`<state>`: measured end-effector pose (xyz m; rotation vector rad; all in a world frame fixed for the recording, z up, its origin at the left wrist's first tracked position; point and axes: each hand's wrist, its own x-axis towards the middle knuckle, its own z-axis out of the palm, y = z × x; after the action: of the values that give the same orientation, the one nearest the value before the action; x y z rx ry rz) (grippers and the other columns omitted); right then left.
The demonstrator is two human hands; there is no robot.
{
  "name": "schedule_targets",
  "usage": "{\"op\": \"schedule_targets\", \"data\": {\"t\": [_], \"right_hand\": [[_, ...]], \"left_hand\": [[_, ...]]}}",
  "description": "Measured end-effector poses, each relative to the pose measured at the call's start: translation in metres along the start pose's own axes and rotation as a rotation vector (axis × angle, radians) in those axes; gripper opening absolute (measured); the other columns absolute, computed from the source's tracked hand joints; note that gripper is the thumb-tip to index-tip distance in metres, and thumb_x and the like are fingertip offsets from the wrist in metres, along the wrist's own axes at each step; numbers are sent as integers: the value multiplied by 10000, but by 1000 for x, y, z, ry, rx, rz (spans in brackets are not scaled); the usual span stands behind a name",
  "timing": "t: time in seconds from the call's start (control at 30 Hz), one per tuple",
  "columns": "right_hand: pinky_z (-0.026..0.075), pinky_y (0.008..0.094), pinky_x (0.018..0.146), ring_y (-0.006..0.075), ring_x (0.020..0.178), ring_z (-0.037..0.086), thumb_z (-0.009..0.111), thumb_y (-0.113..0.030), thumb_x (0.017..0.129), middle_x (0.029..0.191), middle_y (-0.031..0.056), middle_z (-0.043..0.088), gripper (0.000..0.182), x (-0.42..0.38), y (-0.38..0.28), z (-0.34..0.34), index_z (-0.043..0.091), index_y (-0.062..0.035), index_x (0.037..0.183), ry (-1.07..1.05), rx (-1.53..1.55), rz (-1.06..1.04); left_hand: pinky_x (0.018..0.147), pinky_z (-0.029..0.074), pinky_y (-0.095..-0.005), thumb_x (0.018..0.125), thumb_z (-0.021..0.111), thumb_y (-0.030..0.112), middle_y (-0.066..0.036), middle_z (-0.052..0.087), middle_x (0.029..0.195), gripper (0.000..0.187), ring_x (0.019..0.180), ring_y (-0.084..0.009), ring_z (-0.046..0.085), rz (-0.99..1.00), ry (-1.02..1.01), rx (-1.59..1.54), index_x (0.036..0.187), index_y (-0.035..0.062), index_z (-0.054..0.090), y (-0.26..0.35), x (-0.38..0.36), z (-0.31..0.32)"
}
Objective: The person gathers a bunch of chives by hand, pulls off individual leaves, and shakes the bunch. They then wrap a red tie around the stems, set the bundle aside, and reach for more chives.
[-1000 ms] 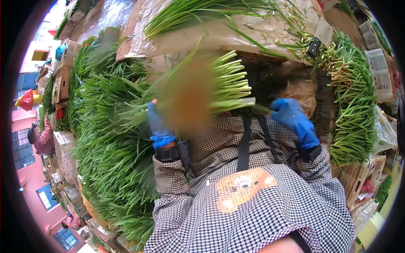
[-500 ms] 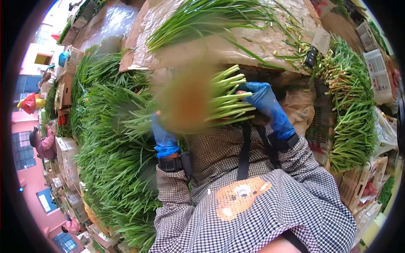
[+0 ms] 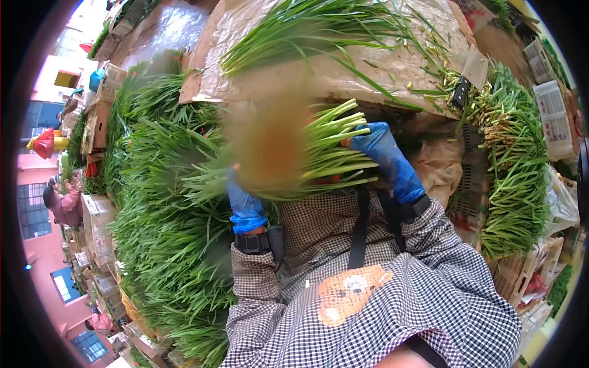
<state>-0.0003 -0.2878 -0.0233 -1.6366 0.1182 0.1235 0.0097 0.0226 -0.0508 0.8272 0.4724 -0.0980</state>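
Note:
A bunch of green stalks (image 3: 334,150) lies across the space between my hands, its pale cut ends toward the right. My right hand (image 3: 375,147), in a blue glove, is at those ends, with its fingers mostly behind the stalks. At the leafy side, my left hand (image 3: 242,193), also gloved in blue, is below a brown blur that covers the middle of the bunch and hides most of its fingers. Loose green leaves (image 3: 307,30) rest on the plastic-covered board (image 3: 257,86) beyond the bunch.
Heaped greens (image 3: 172,227) fill the left side, and another stack (image 3: 515,165) stands at the right. A cleaver with a black handle (image 3: 460,92) lies near the board's right edge. White baskets (image 3: 552,113) are at the far right. A person (image 3: 64,205) is at the far left.
My right hand has shifted slightly along the cut ends, and its fingertips are less visible. The whole view has moved a little, with the bunch still between my hands.

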Motion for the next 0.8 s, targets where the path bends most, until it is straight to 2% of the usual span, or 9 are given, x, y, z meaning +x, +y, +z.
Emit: {"op": "schedule_targets", "data": {"t": [0.23,0.3,0.33,0.43,0.57,0.63,0.67,0.73,0.8], "right_hand": [[499,272,650,88,701,614,694,-161,747,795,55,689,166,-5,4,-6,696,-60,880,99,39,-27],[494,327,621,216,649,630,635,-209,729,719,120,639,159,-6,20,-33,677,-75,802,143,-638,-87],[483,372,592,311,628,601,603,-251,704,692,160,582,181,-12,27,-46,649,-80,742,191,-755,-106],[480,371,558,274,614,624,657,-282,717,695,131,617,203,-34,39,-93,649,-79,714,185,-1017,176],[490,335,580,235,629,632,717,-315,727,694,109,630,250,-62,14,-95,670,-74,772,80,-750,477],[492,284,622,131,666,613,733,-193,740,735,86,645,260,-64,3,-71,668,-31,932,75,-273,108],[492,284,622,131,666,613,733,-193,740,735,86,645,260,-63,-6,-55,668,-31,932,72,-271,110],[485,275,630,112,687,597,716,-180,769,770,65,648,258,-61,-29,-23,655,-34,972,48,-160,-119],[491,289,627,153,676,610,731,-191,748,768,86,649,257,-49,-7,-18,664,-35,941,42,-264,-164]], "left_hand": [[834,501,-412,826,562,247,-162,621,1038,336,898,-289,615,0,33,-30,1057,4,573,2,-8,11],[834,501,-413,825,562,248,-164,622,1039,336,897,-290,616,-12,32,-55,1056,4,573,5,-13,17],[834,501,-413,825,561,249,-166,623,1041,337,896,-291,618,-22,32,-83,1056,5,574,4,-14,20],[834,500,-416,826,559,256,-168,625,1043,338,891,-292,621,7,47,-25,1052,5,578,6,-15,17],[828,503,-411,826,559,263,-164,627,1038,344,889,-291,622,-40,5,-46,1052,5,581,3,-11,10],[823,505,-406,826,559,260,-160,629,1029,348,886,-288,621,-45,38,-63,1062,5,582,4,-16,23],[823,505,-406,826,559,260,-160,629,1029,348,886,-288,621,-45,41,-62,1062,5,582,1,-7,10],[818,506,-402,826,558,259,-158,628,1027,355,882,-283,620,385,-93,735,1076,7,579,-5,13,-23],[816,507,-401,827,557,258,-157,628,1026,353,879,-281,620,277,-98,533,1076,9,578,-4,9,-23]]}}
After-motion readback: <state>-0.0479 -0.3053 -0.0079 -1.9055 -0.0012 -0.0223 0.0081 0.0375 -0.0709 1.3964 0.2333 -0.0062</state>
